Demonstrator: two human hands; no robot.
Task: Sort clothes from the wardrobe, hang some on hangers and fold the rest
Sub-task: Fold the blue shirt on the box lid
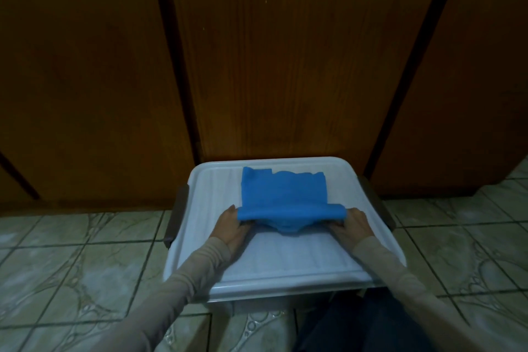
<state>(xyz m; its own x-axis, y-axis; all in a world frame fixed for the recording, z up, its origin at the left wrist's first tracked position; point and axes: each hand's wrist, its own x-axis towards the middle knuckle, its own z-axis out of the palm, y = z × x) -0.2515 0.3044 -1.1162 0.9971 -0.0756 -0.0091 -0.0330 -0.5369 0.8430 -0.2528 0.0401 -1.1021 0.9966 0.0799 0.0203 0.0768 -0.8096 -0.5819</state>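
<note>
Lying on the white ribbed lid (285, 260) of a plastic storage box, a bright blue garment (283, 191) is partly folded, its near edge rolled up and back over itself. The left hand (233, 227) grips the roll's left end, fingers curled under the cloth; the right hand (353, 226) grips the right end the same way. Both arms wear pale beige, close-fitting sleeves (183, 280). The cloth looks soft and matte; no writing can be read on it. Dark brown handles (176, 214) flank the box. It stands on glossy, veined greenish floor tiles (71, 260) before dark wooden wardrobe doors (285, 51).
</note>
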